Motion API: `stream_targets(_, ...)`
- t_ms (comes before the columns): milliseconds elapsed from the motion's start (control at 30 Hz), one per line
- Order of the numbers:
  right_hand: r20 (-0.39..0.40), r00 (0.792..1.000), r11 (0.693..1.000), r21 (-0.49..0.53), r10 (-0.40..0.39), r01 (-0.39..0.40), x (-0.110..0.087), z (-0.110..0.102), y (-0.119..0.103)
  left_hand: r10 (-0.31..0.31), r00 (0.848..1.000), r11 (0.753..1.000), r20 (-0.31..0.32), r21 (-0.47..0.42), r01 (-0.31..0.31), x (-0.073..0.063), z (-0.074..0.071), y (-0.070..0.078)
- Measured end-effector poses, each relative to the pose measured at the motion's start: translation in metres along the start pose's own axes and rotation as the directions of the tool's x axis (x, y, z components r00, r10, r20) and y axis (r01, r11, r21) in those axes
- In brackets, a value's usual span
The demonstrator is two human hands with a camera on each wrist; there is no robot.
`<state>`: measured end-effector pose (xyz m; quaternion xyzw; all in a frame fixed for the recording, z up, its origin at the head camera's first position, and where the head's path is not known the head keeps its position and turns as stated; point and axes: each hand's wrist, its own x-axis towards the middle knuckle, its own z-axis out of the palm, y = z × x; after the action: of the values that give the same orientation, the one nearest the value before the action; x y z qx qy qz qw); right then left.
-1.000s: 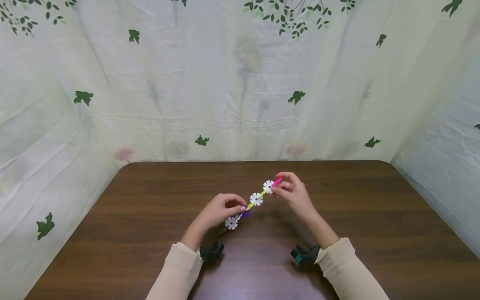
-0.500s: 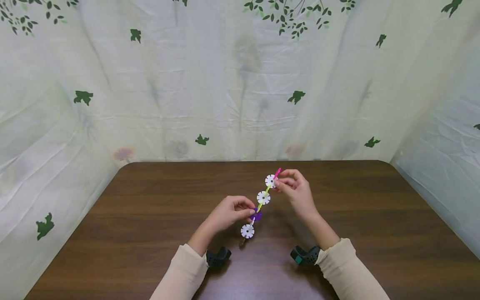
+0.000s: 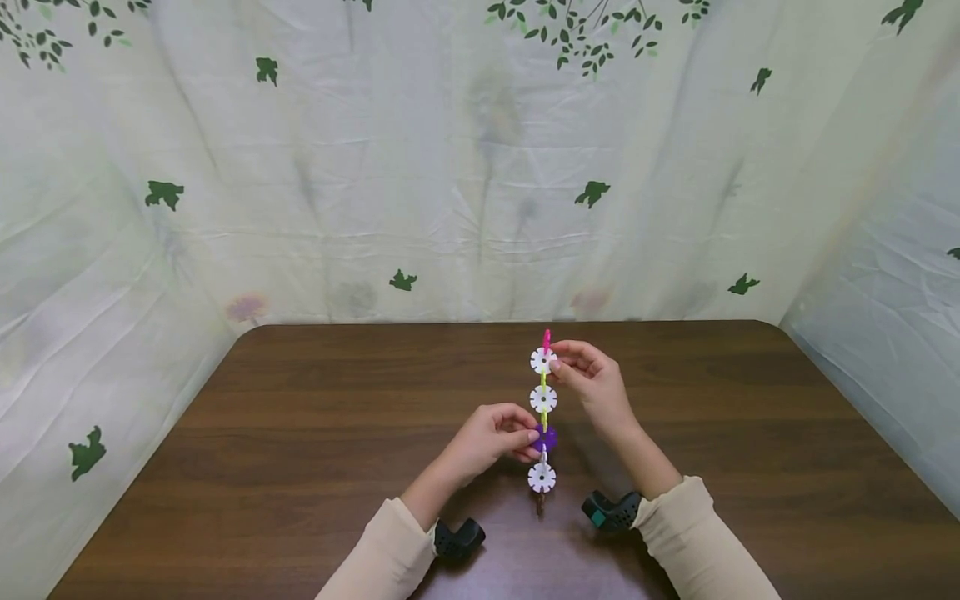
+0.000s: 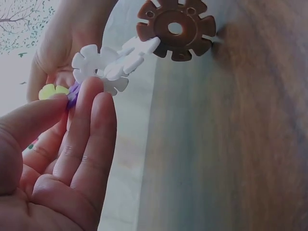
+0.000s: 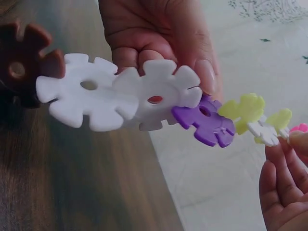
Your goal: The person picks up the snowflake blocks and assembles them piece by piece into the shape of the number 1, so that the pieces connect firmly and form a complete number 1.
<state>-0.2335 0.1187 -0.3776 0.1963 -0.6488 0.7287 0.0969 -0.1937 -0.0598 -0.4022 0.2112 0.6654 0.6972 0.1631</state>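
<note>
A chain of slotted, flower-shaped interlocking discs runs nearly straight away from me over the table. My left hand [image 3: 491,440] pinches the purple disc [image 5: 211,130] between thumb and fingers. Farther up, my right hand [image 3: 597,385] pinches a white disc [image 3: 539,360] just below the pink disc [image 3: 547,337] at the far end. Yellow discs [image 5: 248,107] and another white disc [image 3: 543,399] link the stretch between my hands. Toward me, past the purple one, come white discs [image 5: 103,103] and a brown disc [image 4: 195,34] at the near end.
The brown wooden table [image 3: 322,467] spreads under both arms. A pale cloth curtain [image 3: 450,167] with printed leaves hangs behind it and along the sides. Black wrist cameras [image 3: 459,540] are worn at both cuffs.
My left hand has moved right and toward me, swinging the chain from a diagonal to nearly straight ahead. My right hand has shifted only slightly, keeping its pinch near the pink end.
</note>
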Motion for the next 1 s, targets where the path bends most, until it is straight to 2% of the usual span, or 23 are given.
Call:
stream_targets(267, 0.019, 0.999, 0.999, -0.043, 0.033, -0.032, 0.000, -0.003, 0.013, -0.068, 0.997, 0.997, -0.025, -0.045, 0.066, 0.000, 0.003, -0.007)
stream_targets(467, 0.037, 0.991, 0.991, -0.046, 0.130, -0.128, 0.000, -0.006, 0.032, -0.131, 0.990, 0.991, -0.050, -0.024, 0.130, -0.001, 0.005, -0.014)
stream_targets(633, 0.048, 0.966, 0.965, -0.074, 0.255, -0.251, -0.003, -0.008, 0.044, -0.171, 0.984, 0.985, -0.045, 0.022, 0.172, -0.002, 0.007, -0.019)
stream_targets(733, 0.058, 0.945, 0.944, -0.095, 0.322, -0.316, -0.006, -0.006, 0.040, -0.198, 0.979, 0.980, -0.045, 0.027, 0.199, -0.002, 0.008, -0.021)
stream_targets(900, 0.072, 0.917, 0.913, -0.156, 0.392, -0.378, -0.009, -0.005, 0.036, -0.229, 0.972, 0.972, -0.046, 0.042, 0.231, -0.002, 0.009, -0.023)
stream_targets(1000, 0.074, 0.906, 0.898, -0.188, 0.416, -0.397, -0.008, -0.007, 0.043, -0.236, 0.971, 0.970, -0.044, 0.045, 0.238, -0.003, 0.010, -0.023)
